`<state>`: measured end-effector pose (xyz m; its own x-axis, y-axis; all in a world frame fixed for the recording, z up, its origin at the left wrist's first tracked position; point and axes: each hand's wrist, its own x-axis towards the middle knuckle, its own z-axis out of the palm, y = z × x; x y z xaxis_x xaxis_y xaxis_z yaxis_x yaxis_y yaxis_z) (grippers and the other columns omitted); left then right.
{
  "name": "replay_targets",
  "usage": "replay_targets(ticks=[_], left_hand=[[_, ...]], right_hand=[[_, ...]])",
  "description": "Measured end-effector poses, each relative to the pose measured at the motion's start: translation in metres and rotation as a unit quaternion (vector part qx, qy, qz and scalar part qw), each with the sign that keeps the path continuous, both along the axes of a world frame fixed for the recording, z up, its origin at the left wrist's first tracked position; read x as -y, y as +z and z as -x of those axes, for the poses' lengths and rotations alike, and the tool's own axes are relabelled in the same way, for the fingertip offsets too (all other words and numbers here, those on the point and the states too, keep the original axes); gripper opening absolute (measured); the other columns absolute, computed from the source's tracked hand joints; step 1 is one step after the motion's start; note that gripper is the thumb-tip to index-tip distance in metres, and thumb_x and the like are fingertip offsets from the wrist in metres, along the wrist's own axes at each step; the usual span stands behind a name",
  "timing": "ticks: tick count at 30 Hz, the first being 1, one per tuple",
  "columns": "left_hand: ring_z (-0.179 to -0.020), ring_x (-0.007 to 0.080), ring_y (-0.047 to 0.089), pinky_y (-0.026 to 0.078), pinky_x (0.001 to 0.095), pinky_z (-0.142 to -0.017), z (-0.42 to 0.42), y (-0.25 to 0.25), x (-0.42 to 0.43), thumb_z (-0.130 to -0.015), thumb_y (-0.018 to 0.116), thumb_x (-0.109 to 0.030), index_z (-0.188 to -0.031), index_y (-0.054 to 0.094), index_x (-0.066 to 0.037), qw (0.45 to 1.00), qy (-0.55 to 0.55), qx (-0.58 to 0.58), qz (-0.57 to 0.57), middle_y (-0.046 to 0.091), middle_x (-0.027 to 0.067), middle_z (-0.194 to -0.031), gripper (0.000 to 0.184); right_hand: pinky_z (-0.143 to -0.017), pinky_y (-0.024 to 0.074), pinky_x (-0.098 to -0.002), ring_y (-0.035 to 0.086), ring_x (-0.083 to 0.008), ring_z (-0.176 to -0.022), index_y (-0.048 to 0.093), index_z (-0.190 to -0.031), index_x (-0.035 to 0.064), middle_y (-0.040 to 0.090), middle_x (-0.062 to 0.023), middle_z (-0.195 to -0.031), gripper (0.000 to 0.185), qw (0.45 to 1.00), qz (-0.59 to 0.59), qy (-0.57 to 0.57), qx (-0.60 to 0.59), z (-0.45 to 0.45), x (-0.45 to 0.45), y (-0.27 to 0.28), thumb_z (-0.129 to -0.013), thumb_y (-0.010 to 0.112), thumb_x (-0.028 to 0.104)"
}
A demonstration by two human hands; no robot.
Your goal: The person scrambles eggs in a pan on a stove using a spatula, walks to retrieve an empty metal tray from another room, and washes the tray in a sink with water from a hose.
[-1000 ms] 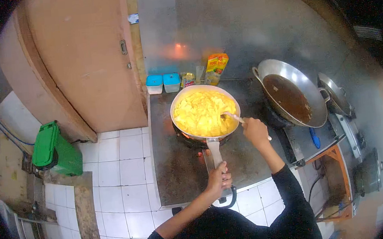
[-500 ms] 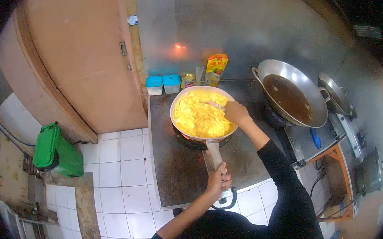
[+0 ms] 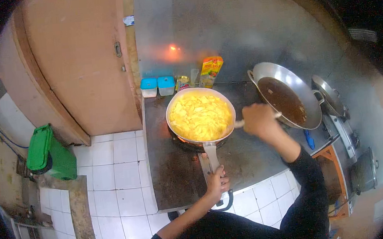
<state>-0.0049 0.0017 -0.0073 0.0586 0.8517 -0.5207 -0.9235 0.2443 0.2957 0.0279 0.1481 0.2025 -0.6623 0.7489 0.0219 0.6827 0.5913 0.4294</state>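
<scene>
A round pan (image 3: 168, 114) full of yellow sliced food (image 3: 200, 114) rests on a lit burner, with orange glow under its rim. My left hand (image 3: 217, 182) is wrapped round the pan's long grey handle (image 3: 211, 156). To the right of the pan, my right hand (image 3: 258, 117) is closed on a light-coloured utensil (image 3: 239, 124). One end of the utensil lies at the pan's right rim and the other sticks out past my fist. Motion blurs this hand a little.
A large wok (image 3: 310, 97) of brown liquid stands at the right, a smaller pan (image 3: 328, 90) beyond it. Two blue-lidded tubs (image 3: 166, 85), a can (image 3: 183, 83) and a yellow pouch (image 3: 210, 72) line the back. A green bin (image 3: 51, 152) is at the left.
My right hand has moved from over the pan out to the right with the utensil, whose end has left the middle of the food. My left hand stays on the handle. The view has shifted slightly.
</scene>
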Motion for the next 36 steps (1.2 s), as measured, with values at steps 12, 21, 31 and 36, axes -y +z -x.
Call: replay_targets(ticks=[12, 21, 31, 36], left_hand=[[-0.035, 0.0066, 0.022, 0.018, 0.0238, -0.035, 0.009, 0.008, 0.005, -0.083, 0.051, -0.039, -0.077, 0.042, -0.016, 0.998, -0.042, 0.052, -0.021, 0.027, -0.0063, -0.048, 0.026], [-0.035, 0.0065, 0.021, 0.018, 0.0236, -0.036, 0.008, 0.008, 0.004, -0.082, 0.054, -0.038, -0.073, 0.043, -0.016, 0.998, -0.044, 0.051, -0.012, 0.027, -0.0067, -0.048, 0.026], [-0.035, 0.0065, 0.024, 0.016, 0.0237, -0.035, 0.008, 0.007, 0.004, -0.081, 0.054, -0.04, -0.078, 0.039, -0.016, 0.998, -0.046, 0.023, -0.019, 0.026, -0.0067, -0.048, 0.029], [-0.036, 0.0063, 0.022, 0.018, 0.0236, -0.036, 0.009, 0.015, 0.005, -0.082, 0.054, -0.037, -0.073, 0.043, -0.015, 0.999, -0.039, -0.005, 0.018, 0.028, -0.0064, -0.049, 0.027]], right_hand=[[-0.057, 0.0504, -0.0379, 0.062, -0.0287, -0.062, 0.067, -0.082, 0.0153, 0.062, -0.0125, -0.066, 0.014, 0.983, -0.005, -0.037, -0.181, -0.028, -0.077, -0.101, -0.071, 0.059, 0.019], [-0.059, 0.0491, -0.0406, 0.061, -0.0305, -0.065, 0.064, -0.099, 0.0252, 0.062, -0.0134, -0.073, 0.024, 0.962, 0.055, 0.026, -0.265, -0.024, -0.106, -0.115, -0.076, 0.057, 0.027], [-0.072, 0.0476, -0.044, 0.06, -0.0324, -0.082, 0.063, -0.095, 0.0094, 0.061, -0.0186, -0.088, 0.028, 0.954, 0.234, 0.04, -0.181, 0.036, -0.083, -0.115, -0.077, 0.053, 0.028], [-0.074, 0.048, -0.0424, 0.061, -0.0324, -0.085, 0.064, -0.091, 0.0085, 0.062, -0.0166, -0.089, 0.03, 0.968, 0.211, 0.048, -0.124, 0.012, -0.069, -0.054, -0.073, 0.053, 0.03]])
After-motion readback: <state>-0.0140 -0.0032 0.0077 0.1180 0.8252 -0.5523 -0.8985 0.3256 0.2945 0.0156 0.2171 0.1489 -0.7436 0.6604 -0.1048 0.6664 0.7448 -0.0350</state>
